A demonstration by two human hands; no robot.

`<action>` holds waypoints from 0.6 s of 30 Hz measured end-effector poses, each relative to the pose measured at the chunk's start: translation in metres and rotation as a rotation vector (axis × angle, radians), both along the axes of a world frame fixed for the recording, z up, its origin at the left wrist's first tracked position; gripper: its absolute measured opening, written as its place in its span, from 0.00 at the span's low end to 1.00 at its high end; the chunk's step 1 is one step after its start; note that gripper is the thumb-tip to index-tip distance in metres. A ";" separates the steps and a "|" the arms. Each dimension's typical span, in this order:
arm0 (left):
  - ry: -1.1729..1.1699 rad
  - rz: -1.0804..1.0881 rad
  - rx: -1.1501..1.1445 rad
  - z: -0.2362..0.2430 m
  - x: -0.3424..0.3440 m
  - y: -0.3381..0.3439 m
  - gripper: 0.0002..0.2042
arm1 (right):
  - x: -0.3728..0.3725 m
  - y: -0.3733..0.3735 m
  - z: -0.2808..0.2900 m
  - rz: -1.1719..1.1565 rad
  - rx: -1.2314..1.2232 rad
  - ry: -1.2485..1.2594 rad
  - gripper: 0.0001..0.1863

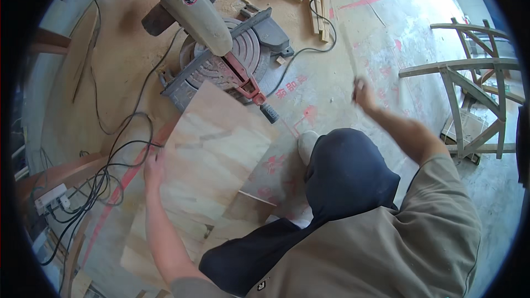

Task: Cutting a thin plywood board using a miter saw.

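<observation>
My left hand (154, 170) grips the left edge of a pale plywood board (218, 149), its fingers closed on the rim. The board leans at a slant, its far corner next to the base of a mitre saw (256, 49). Beneath its near end lies another pale board (165, 237). Out to the right, my right hand (364, 95) is raised over the floor, away from the board. Motion smears its fingers, so I cannot make out whether it holds anything.
Black cables (113, 160) tangle at left around a white power strip (55, 201). Wooden strips (312, 0) lie beyond the saw, with another cable (309, 49) beside them. Curved wooden frames (469, 77) stand at right. A wood offcut (281, 60) sits near the saw.
</observation>
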State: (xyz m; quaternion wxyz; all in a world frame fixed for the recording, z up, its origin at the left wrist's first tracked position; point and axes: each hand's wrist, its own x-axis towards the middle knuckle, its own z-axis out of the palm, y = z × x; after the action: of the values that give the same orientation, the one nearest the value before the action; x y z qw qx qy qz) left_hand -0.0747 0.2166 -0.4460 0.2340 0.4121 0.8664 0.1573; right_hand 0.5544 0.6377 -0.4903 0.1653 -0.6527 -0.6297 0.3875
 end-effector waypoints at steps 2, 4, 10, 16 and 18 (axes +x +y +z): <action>-0.025 -0.035 0.012 -0.009 -0.001 0.032 0.32 | 0.012 0.113 0.026 0.108 0.089 -0.218 0.32; -0.097 0.042 -0.170 -0.002 -0.002 0.075 0.32 | 0.009 0.197 0.076 -0.047 0.637 -0.407 0.46; -0.009 0.034 -0.307 0.024 -0.020 0.127 0.36 | -0.128 0.283 0.292 0.410 0.941 -0.244 0.20; 0.036 0.007 -0.327 -0.006 -0.029 0.155 0.35 | -0.412 0.145 0.389 0.840 0.260 -0.127 0.42; 0.060 0.016 -0.337 -0.005 -0.034 0.157 0.35 | -0.496 0.162 0.359 0.848 0.240 -0.505 0.39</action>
State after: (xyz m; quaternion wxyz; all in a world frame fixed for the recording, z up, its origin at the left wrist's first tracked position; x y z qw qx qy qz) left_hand -0.1091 0.3733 -0.4511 0.2724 0.3647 0.8904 -0.0005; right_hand 0.0585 0.7995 -0.1309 -0.0903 -0.3896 -0.8996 0.1756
